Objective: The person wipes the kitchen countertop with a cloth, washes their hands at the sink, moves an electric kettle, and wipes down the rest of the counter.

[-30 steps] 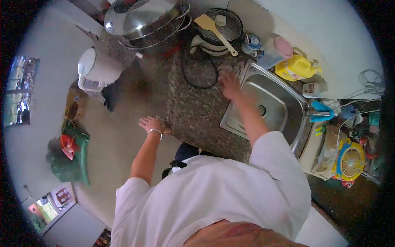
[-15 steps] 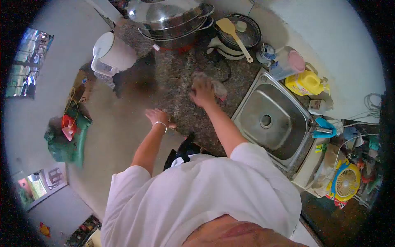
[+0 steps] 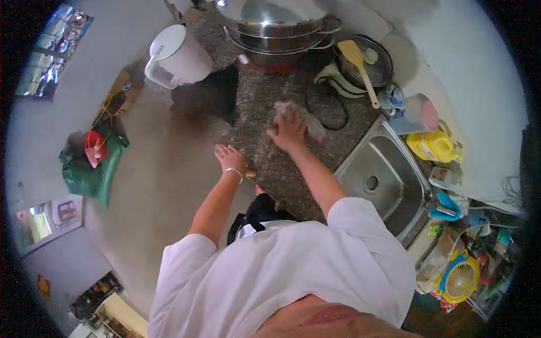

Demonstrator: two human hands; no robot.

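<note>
Cloth (image 3: 313, 126) lies on the tabletop (image 3: 260, 97), near the sink (image 3: 389, 209), beneath the right hand (image 3: 291, 133), fingers spread. Left hand (image 3: 231, 160) open at the tabletop's edge, fingers extended; contact cannot be determined.

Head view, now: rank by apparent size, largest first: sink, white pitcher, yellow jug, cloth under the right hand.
1. Sink
2. White pitcher
3. Yellow jug and cloth: unranked; they look close, and the right hand hides part of the cloth.
</note>
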